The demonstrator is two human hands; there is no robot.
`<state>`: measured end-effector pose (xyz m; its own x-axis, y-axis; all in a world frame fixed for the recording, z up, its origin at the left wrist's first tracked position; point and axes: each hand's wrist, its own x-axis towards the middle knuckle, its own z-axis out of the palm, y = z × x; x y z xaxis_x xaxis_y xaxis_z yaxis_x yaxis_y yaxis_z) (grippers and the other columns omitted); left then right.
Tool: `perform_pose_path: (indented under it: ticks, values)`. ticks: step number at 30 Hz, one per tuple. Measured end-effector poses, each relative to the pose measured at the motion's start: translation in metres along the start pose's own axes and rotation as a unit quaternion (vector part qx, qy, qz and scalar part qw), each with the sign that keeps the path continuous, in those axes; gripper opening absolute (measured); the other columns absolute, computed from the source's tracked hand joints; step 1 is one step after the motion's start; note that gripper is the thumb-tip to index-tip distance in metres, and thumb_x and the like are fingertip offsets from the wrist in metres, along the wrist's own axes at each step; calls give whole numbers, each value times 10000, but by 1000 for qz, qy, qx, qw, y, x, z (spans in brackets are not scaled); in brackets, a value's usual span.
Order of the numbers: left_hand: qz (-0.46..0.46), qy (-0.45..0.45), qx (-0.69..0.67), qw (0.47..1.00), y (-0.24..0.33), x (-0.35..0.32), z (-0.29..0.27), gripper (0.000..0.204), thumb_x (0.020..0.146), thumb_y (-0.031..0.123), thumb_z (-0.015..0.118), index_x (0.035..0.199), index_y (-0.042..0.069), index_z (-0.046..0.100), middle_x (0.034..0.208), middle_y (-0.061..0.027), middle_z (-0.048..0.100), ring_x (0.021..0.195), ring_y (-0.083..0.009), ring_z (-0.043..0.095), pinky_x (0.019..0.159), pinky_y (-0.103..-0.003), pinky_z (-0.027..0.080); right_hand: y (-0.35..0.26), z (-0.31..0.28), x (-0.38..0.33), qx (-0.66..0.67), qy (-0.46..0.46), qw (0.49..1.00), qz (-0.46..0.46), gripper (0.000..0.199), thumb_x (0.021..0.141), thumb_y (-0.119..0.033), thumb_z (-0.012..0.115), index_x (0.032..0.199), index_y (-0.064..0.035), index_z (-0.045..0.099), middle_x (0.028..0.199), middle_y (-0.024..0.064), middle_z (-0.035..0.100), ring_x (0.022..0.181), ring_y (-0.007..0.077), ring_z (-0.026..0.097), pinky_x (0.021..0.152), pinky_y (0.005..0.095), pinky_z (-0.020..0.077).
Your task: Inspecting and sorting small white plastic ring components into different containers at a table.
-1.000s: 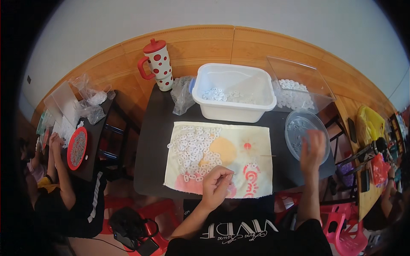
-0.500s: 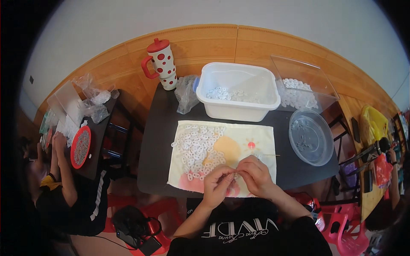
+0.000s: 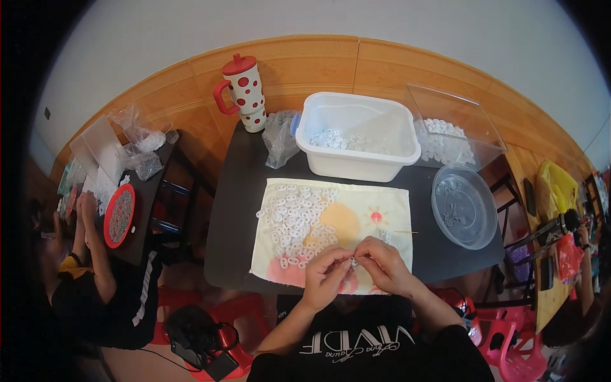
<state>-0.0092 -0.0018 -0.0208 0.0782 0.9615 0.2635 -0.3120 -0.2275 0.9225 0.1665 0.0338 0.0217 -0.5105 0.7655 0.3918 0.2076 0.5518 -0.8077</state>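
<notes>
Over the front of a pale yellow cloth (image 3: 394, 197), my left hand (image 3: 323, 277) and my right hand (image 3: 385, 264) meet with fingertips pinched together. A small white two-hole plastic piece (image 3: 354, 261) shows just below the fingertips; which hand bears it is hard to see. Many similar white pieces (image 3: 296, 219) lie spread over the cloth's left half. A few more (image 3: 385, 235) sit beyond my right hand, close to a thin needle-like rod (image 3: 402, 232) lying across the cloth's right edge.
Behind the cloth stands a white tub (image 3: 356, 167) with small pieces inside. A polka-dot tumbler (image 3: 245, 95) and a plastic bag (image 3: 280, 140) are left of it. To the right are a clear bin (image 3: 455, 102) and a round clear tray (image 3: 480, 235). A co-worker's hands (image 3: 86, 207) work at the left table.
My hands stay pinched together, with the right fingers slightly lower and more curled. The small white piece shows more plainly under the fingertips. The whole view has shifted slightly.
</notes>
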Motion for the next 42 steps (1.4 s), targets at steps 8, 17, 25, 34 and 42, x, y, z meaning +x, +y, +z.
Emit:
perform_pose_path:
  ticks: [8,17,25,34,42]
  values:
    - [1,5,6,1000,2,1,2,171,947,-33,566,1099,-34,644,968,-53,594,735,-74,580,613,-196,448,1,-6,1,-17,-6,1000,-2,99,880,72,590,941,0,560,853,121,577,757,250,579,676,313,455]
    - [15,22,1,1000,4,0,5,158,949,-39,568,1090,-36,638,933,-57,601,673,-76,580,556,-195,441,-5,-3,6,-56,-30,998,-11,73,876,25,586,909,-15,535,820,157,545,754,359,566,647,424,435]
    - [28,34,21,999,6,-3,4,176,923,-80,587,1089,-62,642,965,-73,610,742,-91,595,614,-207,467,-4,4,6,-70,-30,997,-8,69,895,38,570,882,0,514,765,158,520,681,346,533,604,389,413]
    - [-10,59,-7,998,1,-4,3,150,929,-58,596,1071,-48,641,905,-64,627,692,-84,601,581,-202,475,6,3,-13,185,83,961,187,97,925,-42,632,1002,18,632,861,87,635,784,141,599,694,265,462]
    - [1,80,-23,997,-2,-3,3,122,922,-43,617,1038,-42,654,895,-72,646,621,-82,583,519,-210,455,-6,19,-19,159,59,973,156,44,926,23,629,968,28,639,889,26,630,839,62,577,727,206,470]
